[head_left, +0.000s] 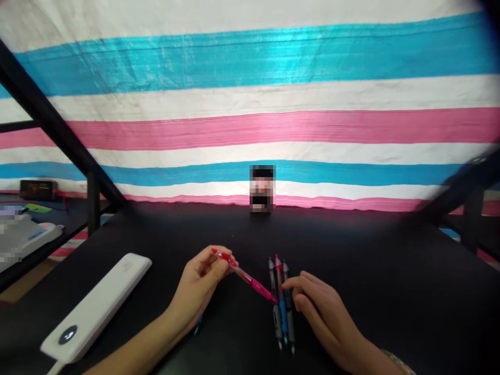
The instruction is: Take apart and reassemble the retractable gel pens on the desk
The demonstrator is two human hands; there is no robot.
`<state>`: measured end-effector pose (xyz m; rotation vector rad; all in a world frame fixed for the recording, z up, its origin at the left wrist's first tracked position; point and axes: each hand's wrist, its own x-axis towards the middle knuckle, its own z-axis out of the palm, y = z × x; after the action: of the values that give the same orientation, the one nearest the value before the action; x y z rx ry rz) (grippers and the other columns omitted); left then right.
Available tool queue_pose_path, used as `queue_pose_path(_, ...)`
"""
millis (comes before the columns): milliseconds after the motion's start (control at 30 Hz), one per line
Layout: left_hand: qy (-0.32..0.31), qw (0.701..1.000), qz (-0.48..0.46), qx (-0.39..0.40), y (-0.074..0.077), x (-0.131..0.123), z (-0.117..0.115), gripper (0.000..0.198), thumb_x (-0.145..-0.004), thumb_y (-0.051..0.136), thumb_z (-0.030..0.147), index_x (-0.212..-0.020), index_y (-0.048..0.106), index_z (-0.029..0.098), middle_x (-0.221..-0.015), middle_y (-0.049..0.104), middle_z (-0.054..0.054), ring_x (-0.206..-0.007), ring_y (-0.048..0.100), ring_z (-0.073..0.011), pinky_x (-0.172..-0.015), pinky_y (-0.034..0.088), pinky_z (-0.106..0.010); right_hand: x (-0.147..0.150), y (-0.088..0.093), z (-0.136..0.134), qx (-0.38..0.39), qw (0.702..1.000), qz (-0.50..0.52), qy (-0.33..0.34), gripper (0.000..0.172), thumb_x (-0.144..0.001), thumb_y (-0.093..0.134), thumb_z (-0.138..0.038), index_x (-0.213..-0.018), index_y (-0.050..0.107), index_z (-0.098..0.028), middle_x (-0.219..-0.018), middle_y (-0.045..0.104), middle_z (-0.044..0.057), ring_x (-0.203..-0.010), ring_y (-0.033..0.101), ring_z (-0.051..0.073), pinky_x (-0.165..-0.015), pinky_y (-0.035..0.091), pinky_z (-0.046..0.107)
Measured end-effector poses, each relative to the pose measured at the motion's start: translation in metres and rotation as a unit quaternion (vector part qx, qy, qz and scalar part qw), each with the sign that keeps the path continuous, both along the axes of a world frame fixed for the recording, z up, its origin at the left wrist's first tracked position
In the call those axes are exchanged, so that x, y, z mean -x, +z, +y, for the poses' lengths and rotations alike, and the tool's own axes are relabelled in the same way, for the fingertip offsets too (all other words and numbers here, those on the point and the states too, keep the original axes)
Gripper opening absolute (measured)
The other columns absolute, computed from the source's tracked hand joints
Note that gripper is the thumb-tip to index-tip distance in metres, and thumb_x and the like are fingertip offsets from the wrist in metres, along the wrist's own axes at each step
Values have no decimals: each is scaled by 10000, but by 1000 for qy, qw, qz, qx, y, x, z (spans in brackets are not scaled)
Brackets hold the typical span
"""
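My left hand (203, 284) pinches a red-and-pink pen (246, 277) near its upper end. The pen slants down to the right, its lower end over or against the row of pens. Three pens lie side by side on the black table (156, 234): a grey one at left (277, 323), a middle one with a red top and blue grip (283, 317), and another grey one at right (289, 323). My right hand (320, 307) has its index finger out at the right-hand pen, holding nothing. Under my left wrist a blue pen end (198, 324) peeks out, mostly hidden.
A white power bank (97, 302) with a cable lies at left. A small pixelated object (262, 188) stands at the table's back edge. Black frame bars (66, 130) flank the table. At far left are a phone (38, 189) and a white device (42, 234).
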<state>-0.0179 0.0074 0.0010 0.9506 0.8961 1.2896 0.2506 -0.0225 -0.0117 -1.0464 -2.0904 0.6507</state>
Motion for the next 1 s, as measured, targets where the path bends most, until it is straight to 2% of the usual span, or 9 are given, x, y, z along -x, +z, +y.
queue_pose_path(133, 21, 1000, -8, 13, 6, 0, 1, 333, -851, 788, 285, -1164, 686, 228, -829, 689, -15, -736, 599, -115, -681, 499, -192, -2, -2, 2, -4, 1000, 19, -17, 232, -1049, 381, -231, -1093, 608, -242, -769, 616, -4, -690, 606, 171, -717, 480, 292)
queue_pose_path(267, 1, 1000, 17, 3, 7, 1, 1, 276, -899, 735, 278, -1159, 650, 243, -820, 680, 2, -644, 574, -91, -608, 494, -181, -1, -3, 2, -14, 999, 19, -23, 223, -1044, 403, -235, -1093, 620, -244, -753, 612, -9, -667, 602, 166, -689, 482, 279)
queue_pose_path(400, -6, 999, 43, -11, 5, 4, 2, 337, -894, 736, 292, -1213, 639, 245, -860, 665, -5, -672, 605, -112, -601, 545, -211, -1, -1, 2, -22, 999, 22, -31, 212, -1037, 425, -231, -1087, 630, -241, -727, 604, -12, -658, 603, 164, -685, 490, 273)
queue_pose_path(567, 4, 999, 47, 9, 5, 7, 5, 253, -852, 778, 298, -1064, 659, 226, -815, 631, 21, -661, 632, -120, -624, 606, -268, 0, 0, 2, -25, 999, 15, -35, 207, -1031, 437, -233, -1054, 642, -225, -732, 618, -2, -641, 608, 164, -653, 494, 274)
queue_pose_path(767, 5, 999, 50, 16, 7, 9, 9, 293, -782, 840, 304, -981, 657, 191, -761, 640, 25, -642, 668, -137, -626, 619, -289, 0, 3, 2, -33, 999, 7, -38, 200, -1029, 443, -230, -1039, 643, -223, -736, 631, 6, -655, 615, 171, -680, 509, 289)
queue_pose_path(1000, 8, 998, 61, 15, 9, 14, 13, 286, -819, 808, 315, -1028, 657, 192, -779, 671, 13, -617, 668, -123, -608, 592, -253, -2, 2, 3, -30, 999, 0, -42, 197, -1030, 447, -235, -1048, 643, -231, -734, 621, 4, -653, 613, 171, -644, 499, 272)
